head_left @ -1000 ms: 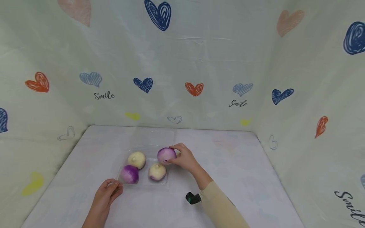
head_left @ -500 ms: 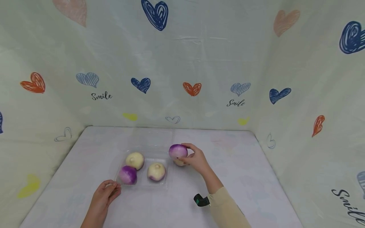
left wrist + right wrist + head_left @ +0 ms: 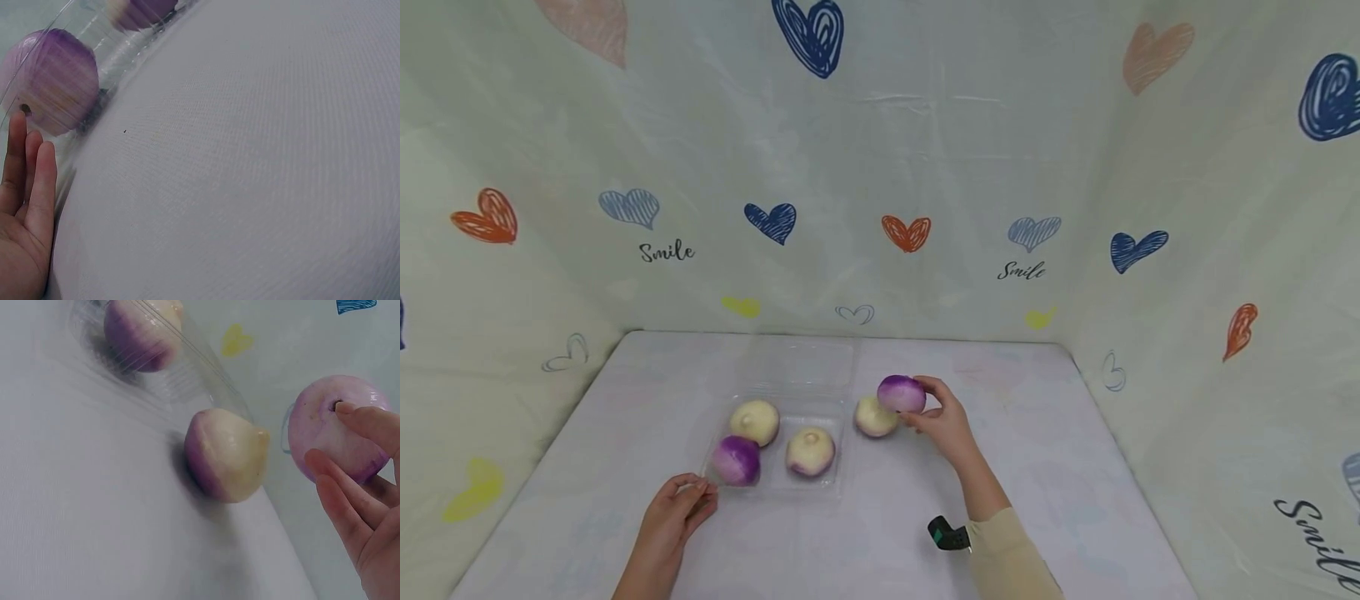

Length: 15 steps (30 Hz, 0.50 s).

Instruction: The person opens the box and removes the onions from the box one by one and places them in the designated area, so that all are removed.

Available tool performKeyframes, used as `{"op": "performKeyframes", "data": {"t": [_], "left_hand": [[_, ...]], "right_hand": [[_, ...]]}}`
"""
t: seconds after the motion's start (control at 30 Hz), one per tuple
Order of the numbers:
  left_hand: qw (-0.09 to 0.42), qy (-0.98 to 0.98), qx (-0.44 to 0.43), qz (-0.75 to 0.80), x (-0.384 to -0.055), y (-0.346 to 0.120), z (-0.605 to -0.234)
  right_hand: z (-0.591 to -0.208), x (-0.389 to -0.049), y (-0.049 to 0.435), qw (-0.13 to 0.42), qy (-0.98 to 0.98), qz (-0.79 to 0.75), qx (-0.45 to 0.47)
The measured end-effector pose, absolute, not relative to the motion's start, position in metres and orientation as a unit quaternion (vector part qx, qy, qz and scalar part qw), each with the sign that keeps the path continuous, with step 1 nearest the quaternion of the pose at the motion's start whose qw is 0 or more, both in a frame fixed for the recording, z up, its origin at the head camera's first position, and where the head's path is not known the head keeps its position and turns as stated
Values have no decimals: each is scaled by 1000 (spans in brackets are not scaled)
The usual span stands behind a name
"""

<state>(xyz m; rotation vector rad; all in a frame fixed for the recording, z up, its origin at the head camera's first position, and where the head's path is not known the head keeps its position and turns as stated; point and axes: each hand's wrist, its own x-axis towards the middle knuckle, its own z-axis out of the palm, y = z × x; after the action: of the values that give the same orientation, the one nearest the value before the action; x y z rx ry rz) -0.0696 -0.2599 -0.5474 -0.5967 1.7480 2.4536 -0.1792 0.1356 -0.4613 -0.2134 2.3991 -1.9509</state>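
Note:
My right hand (image 3: pixel 943 421) pinches a purple-and-white turnip (image 3: pixel 901 393) between thumb and fingers, to the right of a clear plastic box (image 3: pixel 842 487). The right wrist view shows the held turnip's purple side, with a fingertip by its dark stem spot. Just left of it, a pale turnip (image 3: pixel 875 417) sits on the table and overlaps it in the head view. Inside the box are a white turnip (image 3: pixel 756 422), a purple one (image 3: pixel 737 460) and another pale one (image 3: pixel 810 452). My left hand (image 3: pixel 679 508) pinches the box's near left corner; its thumb is hidden in the left wrist view.
The box's clear lid (image 3: pixel 808 365) lies folded back behind it. A white cloth covers the table (image 3: pixel 1037 467). Heart-printed curtains (image 3: pixel 955 167) enclose the back and sides. A black wrist device (image 3: pixel 947 534) sticks out beside the right sleeve (image 3: pixel 1011 558).
My right hand has carried the held turnip out of the box and rightward, past the pale turnip on the table, which now shows more fully. The left hand keeps to the box's corner.

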Motion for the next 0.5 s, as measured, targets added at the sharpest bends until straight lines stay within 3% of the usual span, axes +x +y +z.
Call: {"op": "performKeyframes", "data": {"t": [0.23,0.5], "left_hand": [[28,565,-185,803,-69,-260,-548],[24,564,-185,804,-68,-258,-547]], "right_hand": [[-504,-197,156,6,768,-639,-33],[-519,-198,169,-8,780,-625,-28]]}}
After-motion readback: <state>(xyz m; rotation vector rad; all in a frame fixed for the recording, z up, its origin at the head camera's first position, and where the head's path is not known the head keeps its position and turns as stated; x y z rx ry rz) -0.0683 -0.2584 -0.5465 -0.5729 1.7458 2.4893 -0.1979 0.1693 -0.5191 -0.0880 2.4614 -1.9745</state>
